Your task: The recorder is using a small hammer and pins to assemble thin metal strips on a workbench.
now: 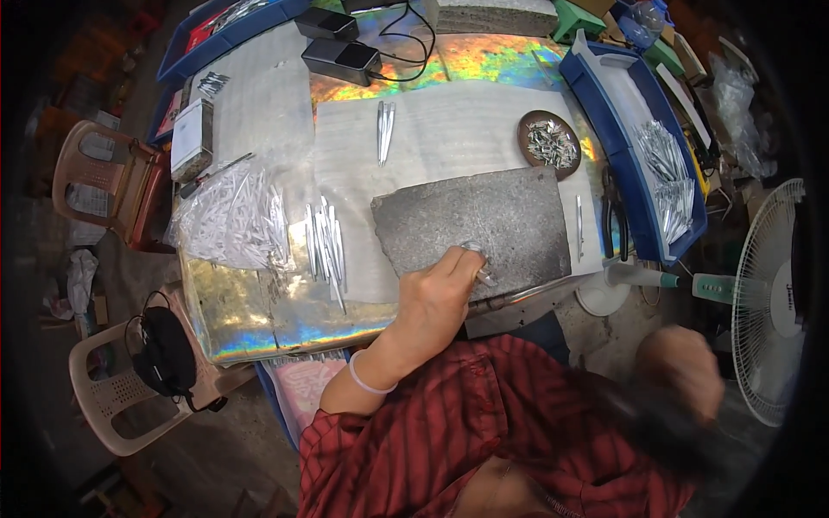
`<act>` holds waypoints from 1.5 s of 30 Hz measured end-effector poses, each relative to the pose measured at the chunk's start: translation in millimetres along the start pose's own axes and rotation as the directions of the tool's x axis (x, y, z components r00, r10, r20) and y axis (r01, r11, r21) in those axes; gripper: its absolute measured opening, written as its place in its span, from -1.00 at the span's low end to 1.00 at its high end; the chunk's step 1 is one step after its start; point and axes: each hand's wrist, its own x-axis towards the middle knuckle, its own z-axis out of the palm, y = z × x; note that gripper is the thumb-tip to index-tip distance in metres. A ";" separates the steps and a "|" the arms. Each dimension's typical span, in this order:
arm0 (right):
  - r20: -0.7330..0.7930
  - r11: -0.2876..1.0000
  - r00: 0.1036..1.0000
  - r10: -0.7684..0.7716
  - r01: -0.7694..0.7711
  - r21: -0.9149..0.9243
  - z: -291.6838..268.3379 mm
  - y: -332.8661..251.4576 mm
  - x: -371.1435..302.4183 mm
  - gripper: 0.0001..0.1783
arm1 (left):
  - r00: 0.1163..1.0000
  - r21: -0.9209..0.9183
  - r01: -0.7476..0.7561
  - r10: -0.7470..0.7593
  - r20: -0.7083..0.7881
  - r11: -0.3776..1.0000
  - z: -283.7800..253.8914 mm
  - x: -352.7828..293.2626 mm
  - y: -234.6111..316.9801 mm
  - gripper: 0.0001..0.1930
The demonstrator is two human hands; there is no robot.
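My left hand, with a pale band at its wrist, rests near the front edge of a grey stone slab. Its fingers pinch a small silvery metal piece against the slab; most of that piece is hidden. My right hand is off the table at the right, smeared by motion, so its fingers cannot be made out. Slim pointed metal pieces that look like tweezers lie beyond the slab. More long silvery strips lie to its left, and a single one to its right.
A brown round bowl holds small metal bits. Pliers lie beside a blue bin of metal strips. At left are a plastic bag of white slivers and a pale block. A fan stands right.
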 end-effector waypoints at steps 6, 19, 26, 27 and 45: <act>0.082 0.963 0.993 0.084 -0.060 -0.261 -3.1 -24.3 48.2 -0.74 | 0.999 0.046 0.044 -0.044 0.004 0.998 -3.7 -2.6 -4.6 -0.80; 0.190 0.963 0.945 0.266 -0.249 -0.106 60.0 70.6 14.0 -0.52 | 0.822 -0.921 0.382 -0.483 0.302 0.074 -37.4 -2.8 7.2 -0.88; 0.170 0.898 0.914 0.369 -0.303 -0.319 110.6 98.3 8.2 -0.58 | 0.826 -0.927 0.354 -0.424 0.371 -0.122 -43.9 -2.1 7.3 -0.85; 0.164 0.902 0.927 0.338 -0.270 -0.336 111.2 97.9 9.3 -0.57 | 0.833 -0.929 0.357 -0.415 0.365 -0.099 -43.2 -1.9 7.3 -0.84; 0.002 0.634 0.700 0.714 -0.645 -0.426 90.9 198.1 -25.7 -0.60 | 0.742 -0.794 0.590 -0.489 0.459 0.149 -31.3 7.2 9.3 -0.66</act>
